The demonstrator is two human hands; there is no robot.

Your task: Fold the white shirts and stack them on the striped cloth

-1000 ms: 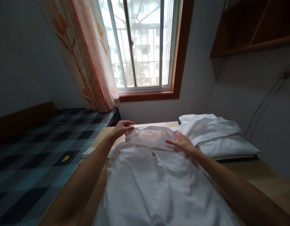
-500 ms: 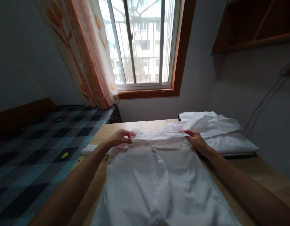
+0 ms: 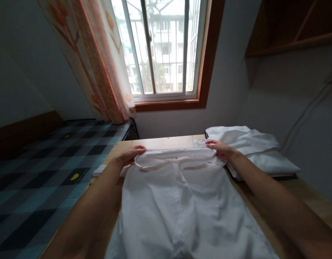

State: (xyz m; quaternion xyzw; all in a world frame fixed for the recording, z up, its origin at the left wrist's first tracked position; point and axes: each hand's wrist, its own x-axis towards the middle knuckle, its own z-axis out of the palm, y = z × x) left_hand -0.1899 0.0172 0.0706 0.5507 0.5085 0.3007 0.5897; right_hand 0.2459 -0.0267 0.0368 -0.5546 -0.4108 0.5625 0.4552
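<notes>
A white garment [image 3: 157,201] of thin cloth lies lengthwise on the wooden table, its near end running out of view at the bottom. A slit or placket runs down its middle, and a white band [image 3: 179,154] of folded cloth crosses its far end. My left hand [image 3: 130,153] is closed on the band's left end, thumb and fingers pinched at the cloth. At the band's right end, my right hand [image 3: 221,149] grips the cloth too, with some fingers hidden beneath it. Between the hands the band is drawn nearly straight.
More folded white cloth [image 3: 273,162] is piled at the right on the table [image 3: 155,142], with a dark edge under it. A small white folded piece [image 3: 98,170] lies by the left edge. Left of the table stands a bed with a checked cover [image 3: 47,172].
The band at the far end has turned over toward me and now lies flatter, showing curved edges below it. My left hand has shifted slightly left; my right hand stays near the right end.
</notes>
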